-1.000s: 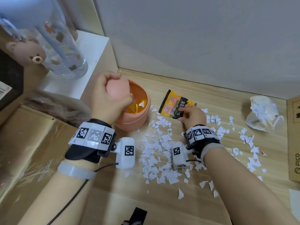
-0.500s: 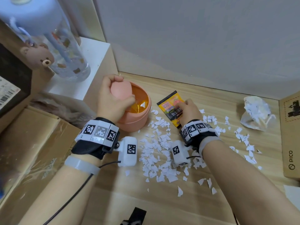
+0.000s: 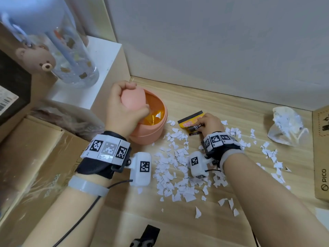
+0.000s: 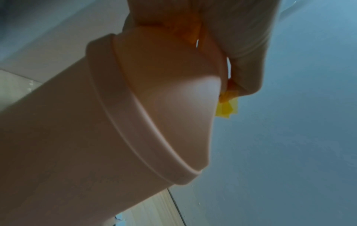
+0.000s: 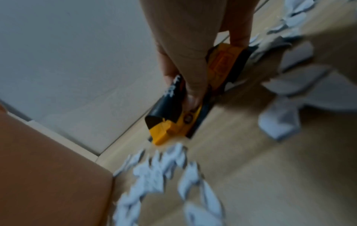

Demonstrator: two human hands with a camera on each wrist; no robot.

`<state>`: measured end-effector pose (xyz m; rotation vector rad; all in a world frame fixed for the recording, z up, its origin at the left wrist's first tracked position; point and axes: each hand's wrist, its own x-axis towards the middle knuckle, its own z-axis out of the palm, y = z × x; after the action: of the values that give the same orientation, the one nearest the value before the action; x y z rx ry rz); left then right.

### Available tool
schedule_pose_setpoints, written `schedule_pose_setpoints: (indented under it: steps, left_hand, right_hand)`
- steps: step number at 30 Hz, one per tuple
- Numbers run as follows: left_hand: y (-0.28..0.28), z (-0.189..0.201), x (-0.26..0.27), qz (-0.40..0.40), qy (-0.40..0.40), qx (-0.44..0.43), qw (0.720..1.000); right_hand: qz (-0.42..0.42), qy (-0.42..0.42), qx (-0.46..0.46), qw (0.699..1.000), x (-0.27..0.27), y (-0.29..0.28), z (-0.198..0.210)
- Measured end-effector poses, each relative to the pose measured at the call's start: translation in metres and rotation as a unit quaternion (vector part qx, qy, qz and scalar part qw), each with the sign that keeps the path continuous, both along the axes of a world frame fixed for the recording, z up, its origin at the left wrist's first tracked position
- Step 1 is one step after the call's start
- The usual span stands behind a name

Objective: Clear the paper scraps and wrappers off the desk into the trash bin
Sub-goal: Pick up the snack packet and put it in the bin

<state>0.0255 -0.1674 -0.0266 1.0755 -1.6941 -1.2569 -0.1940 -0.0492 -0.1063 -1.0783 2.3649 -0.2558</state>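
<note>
Wrapper first, it seems: the right hand is curling its fingers round the yellow-and-black snack packet, pinching it so that it is folding and lifting at one edge while its far edge is lying on the desk, just beside the trash bin. The left hand is gripping the bin's pink swing lid, fingers and thumb wrapped round it and tipping it up, probably so the mouth is standing open for what the other hand is bringing; the orange liner is showing inside with one white scrap already lying in it. The bin is sitting at the desk's back left corner, close to the mess, which is keeping the carry short. Paper scraps are lying scattered across the wood between the two wrists and out to the right, so most of the clearing is, by my reckoning, yet to be done. A crumpled plastic bag holding more white scraps is resting well apart at the right, near a cardboard box; it will likely be needing its own trip.
</note>
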Motion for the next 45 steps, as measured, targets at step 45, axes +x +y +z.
schedule_pose_setpoints:
  steps: [45]
  left_hand:
    - [0.002, -0.002, -0.001, -0.062, -0.020, 0.001, 0.998]
  right_hand:
    - [0.390, 0.133, 0.051, 0.910, 0.110, -0.036, 0.110]
